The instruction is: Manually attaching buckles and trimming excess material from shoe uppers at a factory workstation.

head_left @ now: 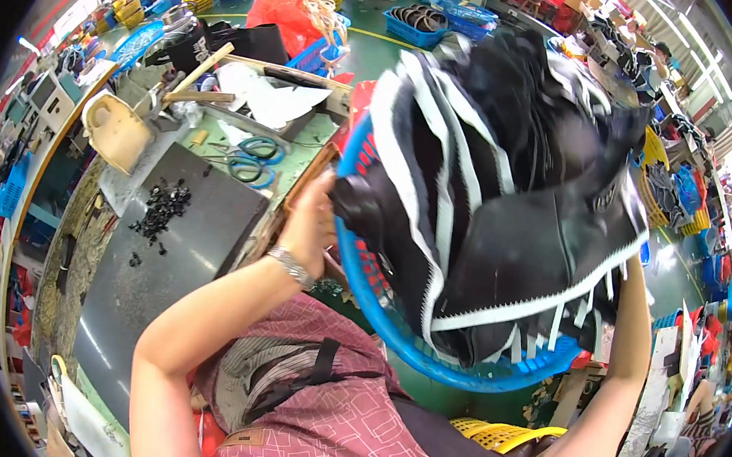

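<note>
A round blue plastic basket [457, 376] is held up in front of me, tilted. Heaped in it are black pieces that look like leather boot uppers [514, 257], with white toothed zipper tapes along their edges. My left hand [307, 224] is closed against the basket's left side, near the rim; part of its fingers is hidden. On the far side, my right forearm [628, 335] reaches up along the basket, and the black pieces cover the right hand, so its fingers do not show. The top of the heap is smeared by motion.
To the left stands a workbench with a dark board [186, 214], small black bits [161, 210] and scissors [251, 164]. A yellow basket [500, 435] sits low beside me. Behind are a red plastic bag [281, 17] and a blue basket of parts [416, 28] on the green floor.
</note>
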The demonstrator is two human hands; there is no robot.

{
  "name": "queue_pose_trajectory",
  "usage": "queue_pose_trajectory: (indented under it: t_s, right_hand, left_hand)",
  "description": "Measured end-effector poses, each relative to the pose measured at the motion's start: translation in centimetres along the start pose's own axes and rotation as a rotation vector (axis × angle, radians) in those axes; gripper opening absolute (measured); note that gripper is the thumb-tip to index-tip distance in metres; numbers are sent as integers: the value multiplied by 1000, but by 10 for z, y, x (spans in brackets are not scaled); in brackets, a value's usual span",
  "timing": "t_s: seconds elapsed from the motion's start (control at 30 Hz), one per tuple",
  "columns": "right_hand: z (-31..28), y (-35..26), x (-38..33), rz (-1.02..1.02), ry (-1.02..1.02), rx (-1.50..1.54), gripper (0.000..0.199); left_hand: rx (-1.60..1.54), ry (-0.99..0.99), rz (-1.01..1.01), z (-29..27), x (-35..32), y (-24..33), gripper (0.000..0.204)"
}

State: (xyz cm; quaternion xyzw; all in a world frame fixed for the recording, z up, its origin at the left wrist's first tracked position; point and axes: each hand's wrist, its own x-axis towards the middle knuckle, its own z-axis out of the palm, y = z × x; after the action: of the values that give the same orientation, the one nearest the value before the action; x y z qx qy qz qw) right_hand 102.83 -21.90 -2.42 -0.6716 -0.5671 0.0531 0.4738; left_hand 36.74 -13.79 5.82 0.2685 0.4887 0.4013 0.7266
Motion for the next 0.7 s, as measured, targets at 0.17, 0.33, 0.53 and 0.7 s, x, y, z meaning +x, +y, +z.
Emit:
queue_pose_trajectory:
  t_s: [0.17, 0.33, 0.53, 0.7]
  right_hand:
    - [-20, 68, -51, 21, 110, -76, 30]
    - [46, 86, -78, 586, 222, -335, 34]
    - [98, 111, -62, 534, 108, -300, 35]
    - [98, 127, -46, 731, 147, 161, 37]
  left_hand:
    - [148, -75, -217, 36, 54, -63, 63]
    - [227, -104, -320, 33, 93, -94, 78]
    - [209, -7, -309, 12, 118, -114, 72]
    - [139, -66, -278, 27, 128, -105, 65]
